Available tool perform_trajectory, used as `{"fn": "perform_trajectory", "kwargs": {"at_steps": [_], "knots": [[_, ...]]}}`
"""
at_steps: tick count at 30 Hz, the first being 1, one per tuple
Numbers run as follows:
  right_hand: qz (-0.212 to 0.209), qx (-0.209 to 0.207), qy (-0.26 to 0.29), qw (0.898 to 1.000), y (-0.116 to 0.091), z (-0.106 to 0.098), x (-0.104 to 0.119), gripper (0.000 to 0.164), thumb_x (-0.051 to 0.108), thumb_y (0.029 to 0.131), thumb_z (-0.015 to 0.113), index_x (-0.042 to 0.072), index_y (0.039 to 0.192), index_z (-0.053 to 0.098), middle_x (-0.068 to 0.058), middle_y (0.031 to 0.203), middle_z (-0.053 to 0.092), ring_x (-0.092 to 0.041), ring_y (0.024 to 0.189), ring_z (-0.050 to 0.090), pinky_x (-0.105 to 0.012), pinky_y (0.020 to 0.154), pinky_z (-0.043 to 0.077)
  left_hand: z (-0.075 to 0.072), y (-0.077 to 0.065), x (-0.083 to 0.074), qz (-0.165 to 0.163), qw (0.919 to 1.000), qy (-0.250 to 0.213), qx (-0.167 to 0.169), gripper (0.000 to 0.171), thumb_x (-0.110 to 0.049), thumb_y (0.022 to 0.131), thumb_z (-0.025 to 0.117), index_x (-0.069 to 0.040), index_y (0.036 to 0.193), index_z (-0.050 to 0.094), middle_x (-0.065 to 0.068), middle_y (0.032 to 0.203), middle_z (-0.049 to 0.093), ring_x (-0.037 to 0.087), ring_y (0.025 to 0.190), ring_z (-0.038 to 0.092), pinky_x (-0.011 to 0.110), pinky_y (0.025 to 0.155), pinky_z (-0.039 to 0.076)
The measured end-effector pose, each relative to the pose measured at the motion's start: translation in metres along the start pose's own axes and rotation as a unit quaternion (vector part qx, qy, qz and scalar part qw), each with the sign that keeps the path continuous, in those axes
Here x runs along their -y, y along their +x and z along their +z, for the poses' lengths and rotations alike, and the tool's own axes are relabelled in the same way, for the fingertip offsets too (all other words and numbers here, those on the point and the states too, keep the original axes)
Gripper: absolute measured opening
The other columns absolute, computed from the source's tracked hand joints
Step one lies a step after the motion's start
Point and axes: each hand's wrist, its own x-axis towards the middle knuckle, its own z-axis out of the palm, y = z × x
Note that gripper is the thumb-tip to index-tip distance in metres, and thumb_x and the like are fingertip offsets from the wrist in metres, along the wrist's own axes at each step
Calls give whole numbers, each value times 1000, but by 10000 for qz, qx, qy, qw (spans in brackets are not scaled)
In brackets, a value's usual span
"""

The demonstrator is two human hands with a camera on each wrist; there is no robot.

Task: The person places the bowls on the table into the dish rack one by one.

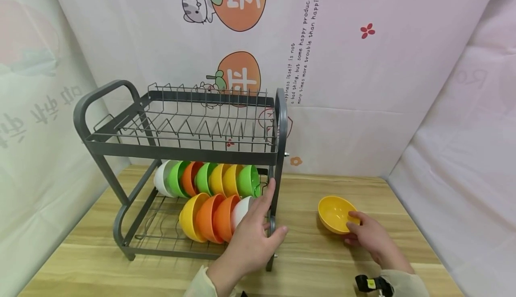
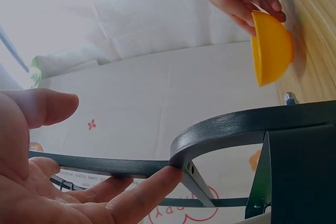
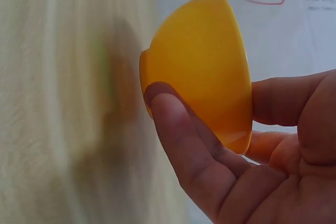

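Observation:
At the right, my right hand (image 1: 372, 236) pinches a yellow bowl (image 1: 333, 214) by its rim, thumb on the inside and fingers underneath. In the right wrist view the yellow bowl (image 3: 202, 66) is held close over the wood, with a blurred shadow beneath it. My left hand (image 1: 255, 241) is at the right front of a dark grey two-tier dish rack (image 1: 181, 153), fingers extended and thumb spread, holding nothing. In the left wrist view, its fingertips overlap the rack's dark frame (image 2: 220, 129). Behind this hand, a white bowl (image 1: 241, 211) is partly hidden.
On the lower tier, several green, yellow, orange and white bowls stand on edge in two rows, including a yellow bowl (image 1: 191, 218) at the front. The wire upper tier (image 1: 193, 126) holds no dishes. Printed white cloth (image 1: 334, 73) hangs behind the wooden table (image 1: 306, 252).

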Motion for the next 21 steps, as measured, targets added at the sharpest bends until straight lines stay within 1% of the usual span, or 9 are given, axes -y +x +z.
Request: {"fn": "perform_trajectory", "kwargs": {"at_steps": [3, 6, 10, 15, 17, 19, 21], "knots": [[-176, 68, -60, 9998, -5, -1, 6, 52, 2, 104, 43, -16, 148, 23, -42, 143, 27, -30, 88, 67, -42, 77, 58, 0, 0, 0, -16, 10000, -27, 1, 92, -27, 94, 68, -45, 158, 6, -4, 163, 18, 25, 137, 39, 36, 94, 50], [-378, 209, -33, 9991, -15, -1, 16, 52, 4, 105, 43, -13, 149, 24, -42, 144, 30, -32, 91, 68, -42, 79, 58, 0, 0, 0, -36, 10000, -55, -1, 92, -28, 94, 68, -46, 158, 6, -4, 162, 18, 25, 137, 39, 36, 95, 50], [-711, 532, 201, 9958, -34, 1, 32, 53, 5, 105, 46, -12, 150, 24, -40, 143, 34, -35, 95, 67, -43, 81, 57, 1, 0, 0, -46, 10000, -26, -4, 92, -28, 93, 68, -46, 158, 5, -4, 162, 18, 26, 137, 39, 36, 95, 50], [-1156, 933, 321, 9884, -56, 5, 53, 55, 9, 104, 52, -11, 149, 29, -38, 139, 39, -39, 92, 66, -41, 79, 58, 0, 1, -1, -72, 10000, 14, 3, 91, -29, 94, 67, -46, 158, 5, -4, 162, 19, 26, 135, 41, 37, 94, 51], [-1308, 1130, 342, 9843, -64, 6, 60, 56, 11, 103, 55, -10, 149, 31, -38, 140, 37, -41, 92, 66, -41, 79, 58, 0, 1, -1, -120, 9999, 53, 13, 90, -32, 94, 67, -47, 158, 5, -2, 161, 21, 26, 134, 44, 37, 94, 51], [-1429, 1340, 369, 9799, -71, 7, 66, 57, 13, 103, 56, -10, 149, 32, -39, 141, 34, -44, 92, 65, -41, 80, 58, 0, 1, -1, -201, 9998, 86, 26, 87, -38, 95, 65, -48, 157, 4, -1, 161, 22, 27, 132, 45, 37, 93, 52], [-1441, 1473, 341, 9780, -79, 10, 72, 58, 16, 102, 58, -8, 149, 33, -38, 145, 31, -43, 93, 65, -41, 81, 57, 0, 2, -1, -281, 9996, 95, 41, 83, -46, 97, 61, -50, 156, 4, 0, 162, 22, 27, 133, 45, 37, 92, 52]]}}
